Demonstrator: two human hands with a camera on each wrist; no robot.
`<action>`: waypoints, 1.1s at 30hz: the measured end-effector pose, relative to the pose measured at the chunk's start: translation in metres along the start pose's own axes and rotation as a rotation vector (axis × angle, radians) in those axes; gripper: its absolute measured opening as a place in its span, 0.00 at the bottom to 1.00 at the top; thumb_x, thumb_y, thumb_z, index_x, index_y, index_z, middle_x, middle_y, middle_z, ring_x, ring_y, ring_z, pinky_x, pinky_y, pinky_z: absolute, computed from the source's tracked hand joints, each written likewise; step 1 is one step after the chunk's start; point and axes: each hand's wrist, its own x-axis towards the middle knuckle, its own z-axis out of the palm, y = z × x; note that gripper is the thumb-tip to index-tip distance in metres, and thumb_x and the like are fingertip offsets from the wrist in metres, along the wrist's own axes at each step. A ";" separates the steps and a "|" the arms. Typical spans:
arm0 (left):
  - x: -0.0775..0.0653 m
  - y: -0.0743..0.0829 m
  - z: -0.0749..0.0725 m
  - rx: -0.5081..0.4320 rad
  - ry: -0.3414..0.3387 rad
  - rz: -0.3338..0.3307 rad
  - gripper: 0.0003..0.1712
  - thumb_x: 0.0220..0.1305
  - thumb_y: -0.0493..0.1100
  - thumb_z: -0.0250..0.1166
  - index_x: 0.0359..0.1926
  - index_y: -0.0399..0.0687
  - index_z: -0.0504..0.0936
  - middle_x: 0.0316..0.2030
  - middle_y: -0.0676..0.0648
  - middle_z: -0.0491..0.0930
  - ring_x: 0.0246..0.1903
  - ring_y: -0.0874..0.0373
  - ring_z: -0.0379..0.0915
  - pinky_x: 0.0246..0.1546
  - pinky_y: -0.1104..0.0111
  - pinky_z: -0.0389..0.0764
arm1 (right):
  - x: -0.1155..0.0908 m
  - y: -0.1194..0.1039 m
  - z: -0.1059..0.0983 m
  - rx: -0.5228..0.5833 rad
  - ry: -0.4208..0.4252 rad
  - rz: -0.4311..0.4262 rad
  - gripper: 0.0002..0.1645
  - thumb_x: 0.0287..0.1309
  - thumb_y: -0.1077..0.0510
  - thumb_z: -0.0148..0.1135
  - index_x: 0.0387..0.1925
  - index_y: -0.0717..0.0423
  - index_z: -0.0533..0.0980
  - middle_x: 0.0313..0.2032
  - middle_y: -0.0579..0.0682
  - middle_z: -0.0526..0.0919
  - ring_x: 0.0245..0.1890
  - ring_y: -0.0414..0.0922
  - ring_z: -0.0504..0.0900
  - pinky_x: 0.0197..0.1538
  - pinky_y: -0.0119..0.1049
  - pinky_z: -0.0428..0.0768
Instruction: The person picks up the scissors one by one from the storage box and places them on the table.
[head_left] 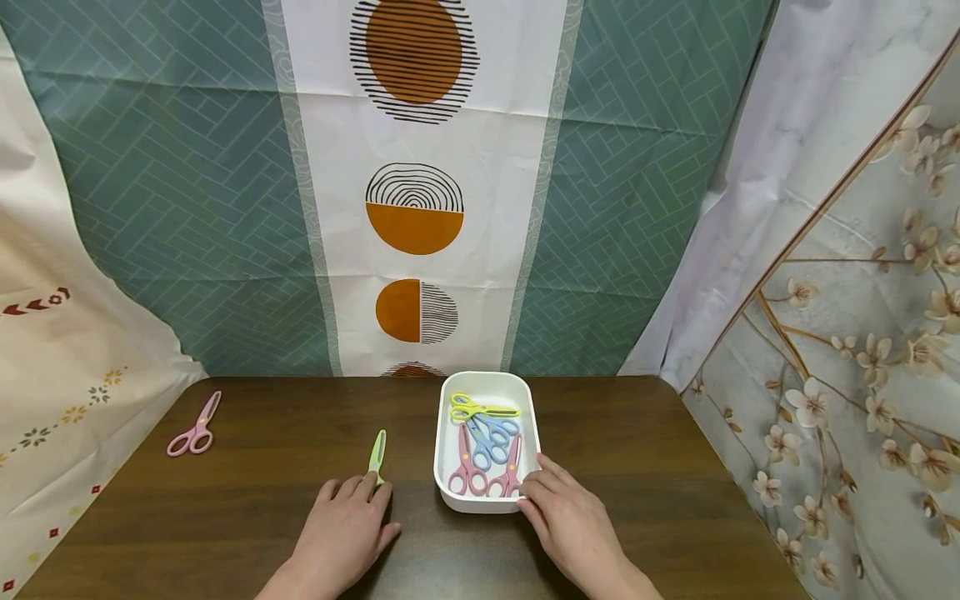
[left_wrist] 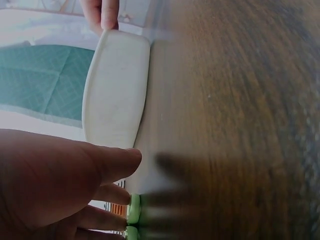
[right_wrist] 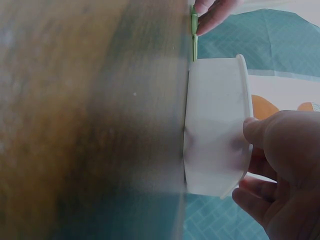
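Note:
Green scissors [head_left: 378, 451] lie on the table with the blades pointing away. My left hand [head_left: 341, 529] reaches over their handles, its fingers fairly straight and the fingertips on the green loops; the thumb stands apart. In the left wrist view, part of the green handle [left_wrist: 133, 209] shows under the fingertips. A white box [head_left: 480, 505] stands right of them, and my right hand [head_left: 573, 521] grips its near right corner, thumb at the near side and fingers along the right side. Inside the box lie yellow scissors [head_left: 486, 412], blue scissors [head_left: 480, 440] and pink scissors [head_left: 464, 450].
Another pair of pink scissors [head_left: 198, 433] lies at the far left of the dark wooden table [head_left: 285, 433]. A patterned curtain [head_left: 420, 292] hangs along the table's back edge. Floral cloth [head_left: 825, 467] borders the right side.

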 end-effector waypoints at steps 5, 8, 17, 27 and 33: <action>-0.001 -0.001 0.002 0.018 0.044 0.027 0.29 0.65 0.59 0.79 0.55 0.42 0.88 0.56 0.38 0.85 0.56 0.41 0.83 0.58 0.44 0.78 | 0.000 0.000 0.000 0.002 -0.005 0.004 0.06 0.67 0.55 0.79 0.42 0.46 0.87 0.48 0.40 0.90 0.71 0.52 0.81 0.65 0.47 0.84; -0.001 -0.001 0.002 0.012 0.064 0.041 0.29 0.63 0.57 0.80 0.55 0.40 0.89 0.53 0.38 0.84 0.54 0.40 0.83 0.61 0.44 0.79 | 0.000 0.000 0.000 0.008 -0.006 0.003 0.06 0.67 0.55 0.78 0.43 0.47 0.88 0.48 0.41 0.90 0.71 0.52 0.81 0.65 0.48 0.84; 0.001 -0.001 -0.001 -0.008 0.027 0.010 0.32 0.64 0.57 0.81 0.57 0.38 0.88 0.55 0.37 0.85 0.57 0.40 0.83 0.65 0.43 0.77 | 0.000 0.000 0.000 0.011 -0.008 0.003 0.06 0.68 0.55 0.78 0.43 0.48 0.88 0.48 0.41 0.90 0.71 0.52 0.80 0.65 0.48 0.84; 0.003 -0.011 0.002 -0.008 0.003 -0.031 0.31 0.66 0.56 0.79 0.59 0.38 0.87 0.58 0.37 0.86 0.60 0.40 0.83 0.64 0.42 0.78 | -0.001 0.000 0.000 0.017 -0.015 0.009 0.05 0.68 0.55 0.78 0.43 0.47 0.88 0.49 0.41 0.90 0.72 0.52 0.80 0.65 0.48 0.84; 0.003 -0.016 0.004 0.011 0.019 -0.042 0.30 0.67 0.57 0.79 0.59 0.40 0.87 0.58 0.38 0.85 0.60 0.39 0.82 0.61 0.40 0.79 | 0.000 0.000 0.000 0.013 -0.020 0.008 0.05 0.68 0.55 0.78 0.43 0.47 0.88 0.49 0.41 0.90 0.72 0.52 0.80 0.65 0.48 0.84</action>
